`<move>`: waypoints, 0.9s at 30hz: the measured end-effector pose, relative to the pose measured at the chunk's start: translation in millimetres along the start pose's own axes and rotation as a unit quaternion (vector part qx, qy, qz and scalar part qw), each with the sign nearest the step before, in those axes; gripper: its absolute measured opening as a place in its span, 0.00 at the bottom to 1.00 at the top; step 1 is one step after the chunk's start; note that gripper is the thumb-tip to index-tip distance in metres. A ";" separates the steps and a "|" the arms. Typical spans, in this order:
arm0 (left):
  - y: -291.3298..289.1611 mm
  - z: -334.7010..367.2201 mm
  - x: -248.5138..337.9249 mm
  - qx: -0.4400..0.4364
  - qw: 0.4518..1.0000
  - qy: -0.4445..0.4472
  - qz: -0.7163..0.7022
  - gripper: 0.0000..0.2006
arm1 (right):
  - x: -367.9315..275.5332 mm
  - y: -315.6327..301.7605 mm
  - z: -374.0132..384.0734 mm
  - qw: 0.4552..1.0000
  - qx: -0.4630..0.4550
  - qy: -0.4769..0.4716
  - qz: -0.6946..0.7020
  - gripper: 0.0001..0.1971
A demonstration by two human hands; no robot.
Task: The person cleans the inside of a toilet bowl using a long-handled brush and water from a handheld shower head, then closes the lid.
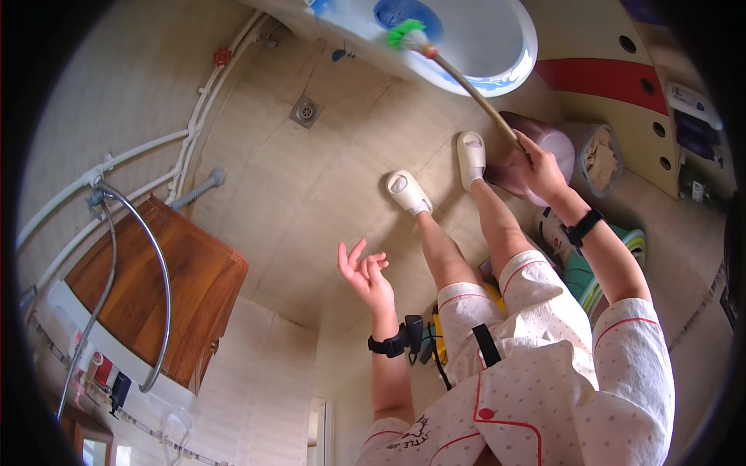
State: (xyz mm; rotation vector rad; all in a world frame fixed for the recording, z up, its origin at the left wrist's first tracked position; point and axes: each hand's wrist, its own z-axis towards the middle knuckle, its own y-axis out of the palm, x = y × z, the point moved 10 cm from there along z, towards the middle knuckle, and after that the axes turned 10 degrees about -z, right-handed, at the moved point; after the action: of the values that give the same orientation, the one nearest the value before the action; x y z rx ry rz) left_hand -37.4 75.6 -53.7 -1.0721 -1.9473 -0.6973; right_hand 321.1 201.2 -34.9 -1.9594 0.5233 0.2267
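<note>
My right hand (540,165) is closed round the end of a long-handled brush (474,92). The brush has a thin wooden handle, a pale collar with red near the top, and a green tip. It points up and left, its tip over a white oval bowl (486,35) with blue patterning on the rim, which looks like a toilet. A blue patch (408,17) shows at the bowl's left. Whether the tip touches the bowl I cannot tell. My left hand (367,276) hangs in the air over the floor, open, with fingers apart and holding nothing.
A pink bin (552,147) and a clear-lined bin (601,159) with paper stand beside my right hand. On the left are a wooden cabinet (155,287), white pipes (144,147) and a shower hose (162,279). A drain (305,112) lies in the tiled floor.
</note>
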 end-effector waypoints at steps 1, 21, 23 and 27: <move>1.7 2.8 3.0 -0.002 1.000 0.005 0.007 0.26 | -15.9 -2.4 5.1 0.999 0.010 -0.019 0.025 0.19; 148.3 -12.3 44.2 -0.112 0.993 0.028 0.034 0.25 | 123.5 -62.3 -107.3 0.991 -0.036 0.119 0.054 0.16; 164.9 -14.9 43.5 -0.127 0.991 0.024 0.031 0.26 | 141.9 -76.5 -107.3 0.991 0.015 0.119 0.060 0.16; 192.7 -18.4 42.1 -0.153 0.987 0.040 0.039 0.26 | 145.7 -78.7 -88.4 0.996 0.031 0.077 0.020 0.16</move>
State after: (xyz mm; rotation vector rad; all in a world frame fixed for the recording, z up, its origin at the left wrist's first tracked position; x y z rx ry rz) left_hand 122.6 174.6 8.6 -1.2772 -1.7561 -1.0036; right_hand 479.8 112.3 11.8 -1.9161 0.6634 0.0833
